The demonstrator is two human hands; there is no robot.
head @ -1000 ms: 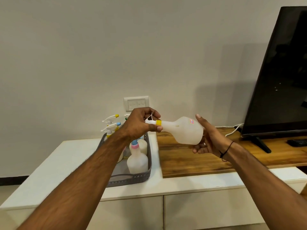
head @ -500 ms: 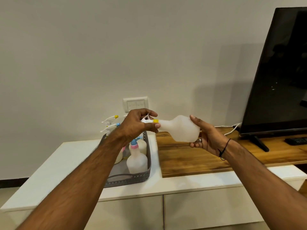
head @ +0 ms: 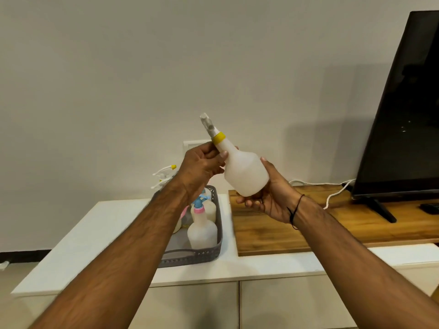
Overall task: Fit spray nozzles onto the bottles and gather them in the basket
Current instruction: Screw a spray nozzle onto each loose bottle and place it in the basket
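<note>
A white plastic bottle [head: 245, 173] with a yellow collar and a white spray nozzle [head: 210, 125] on top is held in the air, tilted with its top up and to the left. My left hand [head: 202, 166] grips its neck just under the yellow collar. My right hand [head: 268, 193] cups the bottle's base from below and the right. Below, a grey basket [head: 202, 256] on the white cabinet holds several white bottles with nozzles, one with a pink and blue collar [head: 199, 208]. My left forearm hides part of the basket.
A wooden board [head: 332, 224] lies on the white cabinet [head: 95, 233] to the right of the basket. A black TV [head: 403, 115] stands on it at the far right, with a white cable [head: 332, 194] and a remote [head: 431, 207]. A wall socket sits behind my hands.
The bottle has swung from lying sideways to tilted upright and risen. My left hand slid from the nozzle down to the neck. My right hand shifted under the base.
</note>
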